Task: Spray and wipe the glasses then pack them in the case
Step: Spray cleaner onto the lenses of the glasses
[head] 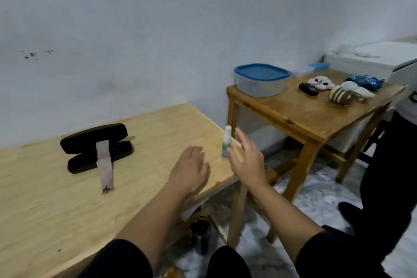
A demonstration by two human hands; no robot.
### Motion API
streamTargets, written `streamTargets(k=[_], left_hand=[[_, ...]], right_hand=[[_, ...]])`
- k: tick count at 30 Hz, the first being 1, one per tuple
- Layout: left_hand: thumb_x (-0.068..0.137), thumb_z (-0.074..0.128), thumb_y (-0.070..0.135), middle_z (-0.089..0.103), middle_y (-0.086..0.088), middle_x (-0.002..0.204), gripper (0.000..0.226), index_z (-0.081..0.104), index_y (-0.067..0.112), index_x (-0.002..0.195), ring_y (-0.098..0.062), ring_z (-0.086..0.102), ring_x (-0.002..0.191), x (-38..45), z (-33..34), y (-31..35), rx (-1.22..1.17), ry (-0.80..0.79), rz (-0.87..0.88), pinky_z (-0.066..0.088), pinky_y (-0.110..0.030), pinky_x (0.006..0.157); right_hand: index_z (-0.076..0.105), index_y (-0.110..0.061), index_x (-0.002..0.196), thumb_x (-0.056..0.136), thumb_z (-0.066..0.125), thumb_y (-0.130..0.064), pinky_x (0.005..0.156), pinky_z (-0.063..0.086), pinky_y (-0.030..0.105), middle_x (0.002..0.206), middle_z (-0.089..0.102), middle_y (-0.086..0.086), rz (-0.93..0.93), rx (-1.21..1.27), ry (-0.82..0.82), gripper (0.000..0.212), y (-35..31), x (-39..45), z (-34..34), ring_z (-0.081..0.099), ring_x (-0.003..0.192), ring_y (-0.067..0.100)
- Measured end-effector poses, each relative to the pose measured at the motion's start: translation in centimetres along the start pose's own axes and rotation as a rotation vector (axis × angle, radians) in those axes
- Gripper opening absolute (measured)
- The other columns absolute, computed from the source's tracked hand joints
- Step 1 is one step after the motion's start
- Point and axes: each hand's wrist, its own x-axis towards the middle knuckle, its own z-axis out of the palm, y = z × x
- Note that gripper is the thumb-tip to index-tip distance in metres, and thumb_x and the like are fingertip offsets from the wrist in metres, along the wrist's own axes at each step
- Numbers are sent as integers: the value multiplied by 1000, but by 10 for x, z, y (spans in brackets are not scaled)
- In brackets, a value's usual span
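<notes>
- The right hand (247, 160) hangs with fingers (240, 140) spread wide and holding nothing, just beside the small spray bottle (226, 141), which stands upright near the worktop (56, 210) edge at about 3 o'clock.
- The left hand (191, 169) lies palm down on the worktop at about 5 o'clock of the bottle, fingers loosely open and empty.
- The black glasses case (97, 148) stands open at about 9 o'clock, well apart from both hands, with a grey cloth strip (105, 165) draped over its front half and trailing onto the wood.
- The glasses themselves cannot be made out — they may lie in the case under the cloth, but that is only a guess.
- Risk: the bottle is narrow, tall and close to the edge, so a sideways brush from the open right hand would likely tip it off onto the floor.
- Risk: pulling the cloth could drag or flip the light case, spilling whatever rests inside.
- Risk: spraying without first checking the nozzle direction could wet the worktop rather than the lenses.
- Count: one spray bottle, one case, one cloth, two hands, no glasses plainly visible.
- On the side table (304, 115) at 2 o'clock — one blue-lidded container (261, 79) and a handful of small toys, too blurred to count surely.
</notes>
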Motion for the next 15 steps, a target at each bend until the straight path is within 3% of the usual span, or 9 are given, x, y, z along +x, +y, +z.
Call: streamTargets(k=[6,11,15], left_hand=[[92,43,37,41,-8,140,49,40,11,134,-23,38,128,5,13,-10,-46,7,-73,31,-32,107],[93,40,40,33,-5,148,53,36,14,139,-20,29,136,7,17,-11,-7,6,-93,22,-29,113],[93,41,38,39,-5,144,49,40,14,136,-20,36,131,8,17,-11,-59,11,-101,27,-29,109]], right_hand=[[35,-21,141,87,61,-21,96,44,33,138,51,3,-28,44,19,60,6,6,16,52,124,20],[33,-27,142,87,60,-17,94,46,29,136,54,4,-19,53,5,62,12,14,22,56,119,21],[30,-39,141,89,58,-18,88,55,41,132,57,7,-15,100,-6,63,13,18,26,64,105,18]])
